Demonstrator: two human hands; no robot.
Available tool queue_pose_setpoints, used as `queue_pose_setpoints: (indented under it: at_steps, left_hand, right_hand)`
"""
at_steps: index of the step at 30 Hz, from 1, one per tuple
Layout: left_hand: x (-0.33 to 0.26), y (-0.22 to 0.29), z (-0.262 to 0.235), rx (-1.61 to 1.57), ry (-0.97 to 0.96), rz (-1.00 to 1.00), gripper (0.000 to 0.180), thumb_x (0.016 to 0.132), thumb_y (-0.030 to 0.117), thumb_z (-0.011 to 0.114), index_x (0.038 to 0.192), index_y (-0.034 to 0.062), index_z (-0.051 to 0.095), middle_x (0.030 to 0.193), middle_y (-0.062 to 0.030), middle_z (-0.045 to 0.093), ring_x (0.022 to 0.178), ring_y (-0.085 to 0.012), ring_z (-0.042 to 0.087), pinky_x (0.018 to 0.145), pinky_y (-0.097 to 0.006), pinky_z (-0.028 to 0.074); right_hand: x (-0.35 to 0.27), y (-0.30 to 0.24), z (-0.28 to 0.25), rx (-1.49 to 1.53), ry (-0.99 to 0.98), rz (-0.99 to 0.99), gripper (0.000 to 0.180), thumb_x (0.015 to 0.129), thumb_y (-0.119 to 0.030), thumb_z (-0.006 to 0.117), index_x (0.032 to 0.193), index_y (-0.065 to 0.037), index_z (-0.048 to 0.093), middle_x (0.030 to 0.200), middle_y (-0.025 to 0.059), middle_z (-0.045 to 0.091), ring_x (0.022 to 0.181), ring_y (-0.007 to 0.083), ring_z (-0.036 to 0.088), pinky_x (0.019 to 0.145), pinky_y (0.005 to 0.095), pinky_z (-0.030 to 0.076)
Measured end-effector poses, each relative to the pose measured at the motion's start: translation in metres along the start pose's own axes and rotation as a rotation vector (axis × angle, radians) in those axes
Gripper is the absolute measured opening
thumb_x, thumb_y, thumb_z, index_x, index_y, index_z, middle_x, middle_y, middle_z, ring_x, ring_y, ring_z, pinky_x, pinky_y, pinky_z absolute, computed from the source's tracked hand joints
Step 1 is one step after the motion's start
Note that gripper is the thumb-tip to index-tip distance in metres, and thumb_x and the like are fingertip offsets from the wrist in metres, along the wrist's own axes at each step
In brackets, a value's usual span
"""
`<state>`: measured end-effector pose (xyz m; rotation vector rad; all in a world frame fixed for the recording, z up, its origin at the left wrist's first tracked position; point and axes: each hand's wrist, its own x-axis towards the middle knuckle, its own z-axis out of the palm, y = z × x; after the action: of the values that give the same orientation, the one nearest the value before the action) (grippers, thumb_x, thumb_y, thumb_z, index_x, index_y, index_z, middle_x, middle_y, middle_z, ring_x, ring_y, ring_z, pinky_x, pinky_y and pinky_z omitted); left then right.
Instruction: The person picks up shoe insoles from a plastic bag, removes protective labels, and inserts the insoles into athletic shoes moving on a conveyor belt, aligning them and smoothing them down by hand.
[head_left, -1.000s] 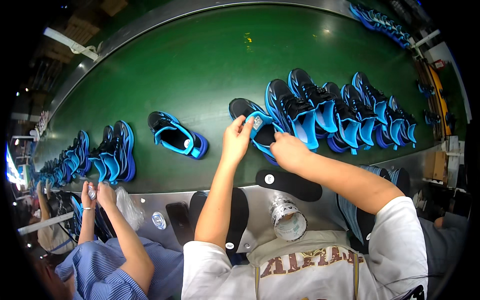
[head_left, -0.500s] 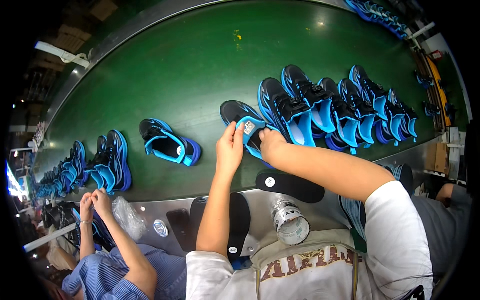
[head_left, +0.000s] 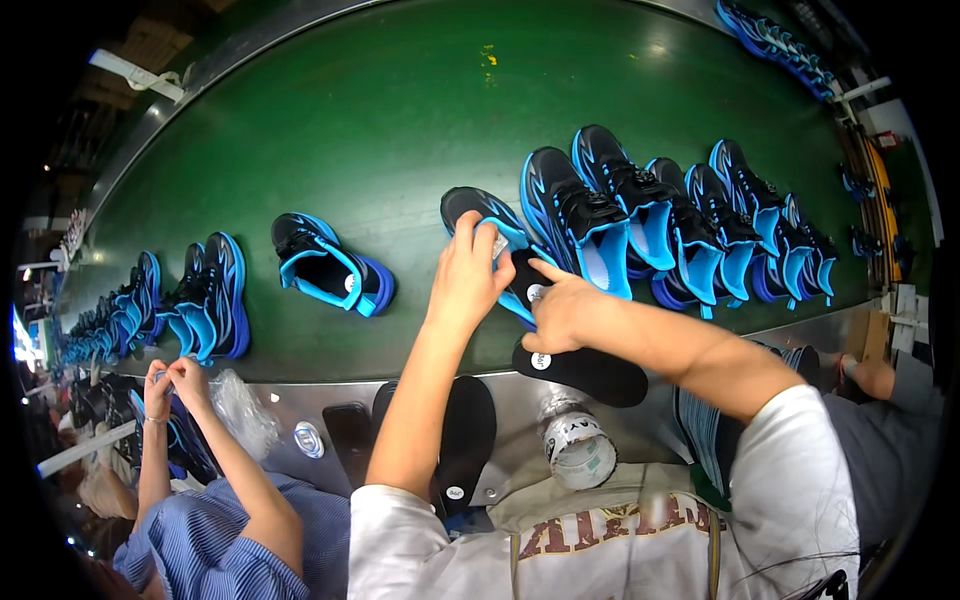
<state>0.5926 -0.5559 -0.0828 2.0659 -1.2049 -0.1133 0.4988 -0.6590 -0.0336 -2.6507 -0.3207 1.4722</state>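
Observation:
A black and blue sneaker (head_left: 468, 203) lies on the green belt in front of me, its opening toward me. My left hand (head_left: 462, 278) is closed on the sneaker's light blue tongue and holds it up. A black insole (head_left: 524, 272) with a round white sticker sits partly in the shoe opening, its heel end sticking out. My right hand (head_left: 572, 315) grips that heel end between thumb and fingers. The insole's front part is hidden inside the shoe. Just below my right hand, another black insole (head_left: 600, 378) lies at the belt's edge.
Several matching sneakers (head_left: 570, 205) stand close on the right. A single sneaker (head_left: 330, 270) and a row of pairs (head_left: 222, 290) are on the left. A tape roll (head_left: 580, 455), a phone (head_left: 348, 440) and insoles (head_left: 468, 430) lie nearest me. A co-worker's hands (head_left: 172, 385) are at left.
My right hand has drawn back from the shoe opening toward me, and the insole's stickered heel now shows. My left hand still holds the tongue, its fingers further over it.

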Motion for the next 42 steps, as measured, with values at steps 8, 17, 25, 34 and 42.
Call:
queue_pose_setpoints:
  at_steps: [8, 17, 25, 34, 42]
  left_hand:
    - [-0.009, 0.018, -0.008, 0.210, -0.016, 0.137, 0.030, 0.068, 0.008, 0.065, 0.090, 0.0006, 0.047, 0.098, -0.0196, 0.048, 0.071, -0.0351, 0.054, 0.060, -0.040, 0.044]
    - [-0.009, 0.002, -0.020, 0.567, 0.033, 0.160, 0.012, 0.072, 0.007, 0.052, 0.082, 0.0035, 0.047, 0.096, -0.0172, 0.051, 0.063, -0.0232, 0.054, 0.055, -0.034, 0.043]
    - [0.047, -0.035, -0.060, 1.125, -0.250, 0.123, 0.017, 0.073, 0.015, 0.052, 0.083, 0.0030, 0.047, 0.080, -0.0112, 0.050, 0.056, -0.0228, 0.060, 0.050, -0.032, 0.050]
    - [0.001, -0.024, -0.017, 1.220, -0.393, 0.087, 0.019, 0.078, 0.014, 0.046, 0.093, 0.0037, 0.052, 0.117, -0.0351, 0.039, 0.053, -0.0237, 0.061, 0.049, -0.035, 0.050]
    - [0.018, 0.022, -0.081, 0.073, -0.136, -0.166, 0.016, 0.077, 0.012, 0.050, 0.072, -0.0037, 0.052, 0.113, -0.0208, 0.053, 0.089, -0.0324, 0.058, 0.074, -0.037, 0.044]
  right_hand:
    - [-0.031, -0.013, 0.106, 0.248, 1.356, -0.112, 0.012, 0.065, -0.007, 0.061, 0.075, -0.004, 0.054, 0.087, 0.0059, 0.055, 0.081, 0.0218, 0.052, 0.072, 0.0341, 0.041]
    - [-0.070, -0.023, 0.125, 0.871, 0.929, 0.293, 0.053, 0.072, -0.016, 0.060, 0.119, -0.004, 0.040, 0.093, 0.0135, 0.056, 0.082, 0.0281, 0.056, 0.071, 0.0373, 0.044]
    - [-0.066, -0.019, 0.148, 0.724, 0.264, 0.324, 0.071, 0.074, -0.019, 0.057, 0.134, -0.010, 0.022, 0.091, 0.0229, 0.058, 0.083, 0.0327, 0.059, 0.072, 0.0385, 0.048]
    - [-0.126, 0.014, 0.191, 0.497, 0.858, 0.178, 0.046, 0.074, -0.007, 0.049, 0.119, -0.020, 0.048, 0.082, 0.0149, 0.057, 0.068, 0.0276, 0.060, 0.060, 0.0374, 0.049]
    - [-0.159, -0.024, 0.181, 2.163, 1.316, -0.161, 0.025, 0.076, -0.002, 0.054, 0.101, -0.004, 0.048, 0.086, -0.0005, 0.050, 0.084, 0.0072, 0.048, 0.075, 0.0220, 0.039]
